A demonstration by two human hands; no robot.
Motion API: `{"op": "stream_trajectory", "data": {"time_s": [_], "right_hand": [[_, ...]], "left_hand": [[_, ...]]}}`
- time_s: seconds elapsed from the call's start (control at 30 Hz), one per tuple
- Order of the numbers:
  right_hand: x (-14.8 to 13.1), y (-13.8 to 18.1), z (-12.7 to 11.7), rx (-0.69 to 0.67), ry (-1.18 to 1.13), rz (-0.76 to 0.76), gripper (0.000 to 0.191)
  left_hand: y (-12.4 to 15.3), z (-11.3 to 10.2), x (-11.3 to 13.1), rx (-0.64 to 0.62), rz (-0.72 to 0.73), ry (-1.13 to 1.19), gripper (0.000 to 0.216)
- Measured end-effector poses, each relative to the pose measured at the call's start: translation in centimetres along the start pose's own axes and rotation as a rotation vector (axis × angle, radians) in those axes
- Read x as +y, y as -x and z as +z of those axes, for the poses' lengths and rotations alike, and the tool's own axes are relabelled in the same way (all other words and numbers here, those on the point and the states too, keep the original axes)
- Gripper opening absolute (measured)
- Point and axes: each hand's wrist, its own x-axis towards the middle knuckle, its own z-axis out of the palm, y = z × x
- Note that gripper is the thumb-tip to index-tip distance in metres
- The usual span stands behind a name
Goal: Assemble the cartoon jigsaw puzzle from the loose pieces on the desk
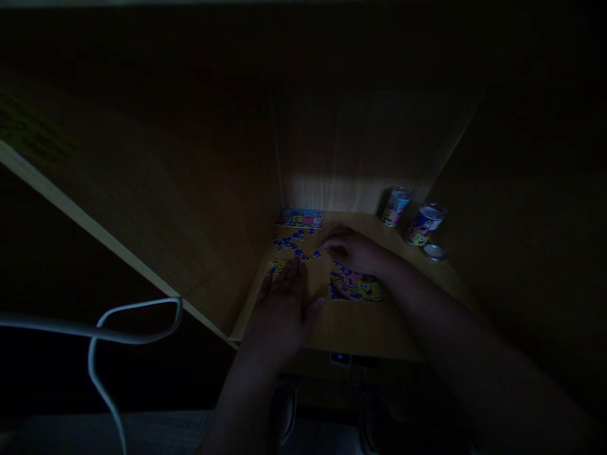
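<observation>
My left hand (282, 309) lies flat on the wooden shelf, thumb held apart, its fingertips at the near edge of some loose jigsaw puzzle pieces (287, 242), mostly blue with a few yellow. My right hand (353, 248) reaches over the shelf with its fingers drawn together. Its fingertips are beside a small blue puzzle piece (317, 254); in the dim light I cannot make out whether anything is between them. Below that hand lies a partly assembled puzzle (355, 287) with a yellow cartoon figure and pink areas. Behind the loose pieces lies a colourful cartoon picture strip (301, 218).
Two cartoon-printed cans (395, 207) (425, 225) stand at the back right, with a round lid (434, 252) beside them. Wooden panels (213, 189) enclose the shelf (360, 328). A white cable (137, 339) loops at the left. A small device with a blue light (340, 358) is under the front edge.
</observation>
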Motion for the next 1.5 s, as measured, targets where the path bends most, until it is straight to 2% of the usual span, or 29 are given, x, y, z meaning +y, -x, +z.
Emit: {"op": "stream_trajectory", "data": {"time_s": [0.17, 0.37, 0.47, 0.67, 0.77, 0.93, 1.17, 1.33, 1.5], "right_hand": [[-0.1, -0.2, 0.2, 0.006, -0.016, -0.049, 0.023], [-0.3, -0.3, -0.3, -0.036, 0.037, 0.007, 0.006], [-0.5, -0.3, -0.3, -0.029, 0.027, 0.016, 0.006], [-1.4, -0.6, 0.5, -0.035, -0.044, -0.126, 0.017], [-1.3, -0.7, 0.9, -0.055, -0.043, -0.126, 0.017], [-0.3, -0.7, 0.5, 0.008, 0.05, -0.06, 0.015], [-0.1, -1.0, -0.2, -0.05, 0.149, 0.057, 0.013], [0.4, -0.9, -0.4, -0.075, 0.266, 0.212, 0.018], [1.2, -0.5, -0.7, -0.033, 0.331, 0.32, 0.022]], "left_hand": [[-0.1, 0.0, 0.2, 0.018, -0.026, 0.001, 0.071], [-0.1, -0.2, 0.3, 0.025, -0.051, 0.018, 0.07], [-0.1, 0.2, 0.1, 0.029, -0.078, 0.007, 0.074], [-0.5, 0.9, -0.1, 0.034, -0.102, -0.011, 0.081], [-0.8, 0.9, 0.0, 0.023, -0.109, -0.033, 0.082], [-1.8, 0.4, 0.3, -0.022, -0.079, -0.07, 0.08], [-2.9, 0.0, 0.3, -0.023, -0.034, -0.029, 0.072], [-2.8, -0.1, 0.2, 0.011, 0.084, 0.054, 0.062], [-2.6, -0.6, 0.2, -0.003, 0.183, 0.128, 0.057]]}}
